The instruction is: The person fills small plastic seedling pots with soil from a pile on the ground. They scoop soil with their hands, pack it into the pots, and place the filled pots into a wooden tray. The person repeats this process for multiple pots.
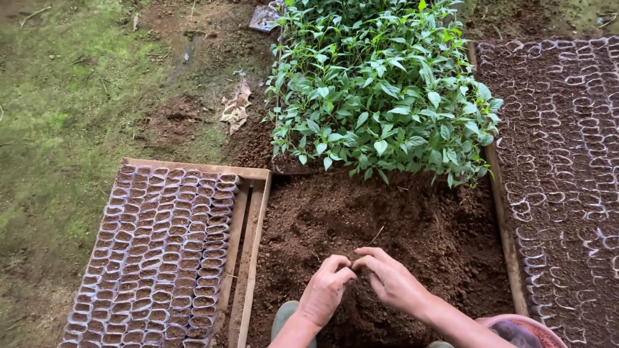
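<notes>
While both hands meet fingertip to fingertip over the dark soil (387,225), the left hand (324,290) is curled with its fingers bunched to a narrow grip and the right hand (390,280) bends its fingers in to touch them; whether anything is pinched between them I cannot tell, since the fingertips hide the spot. Any small thing held there could, I judge, slip and vanish at once, because the soil is loose, crumbly and lumpy, brown all through, with a stray bit of straw on it. A pinkish rounded container (525,328) sits just beside the right forearm at the bottom edge, near enough that an elbow swing might tip it. To the left, a wooden tray (251,212) of pale planks holds close rows of small soft plastic pots (161,251), thin-walled, each filled with soil; a nudge would likely squash their flimsy rims. On the right a wooden board (500,212) divides the soil from another field of such sleeves (567,161), many sunken and misshapen. Farther off stand dense green seedlings (380,90) with thin stems and pointed leaves, easily bruised by a careless reach. Beyond lies mossy ground (71,96) with a crumpled dry leaf (236,106).
</notes>
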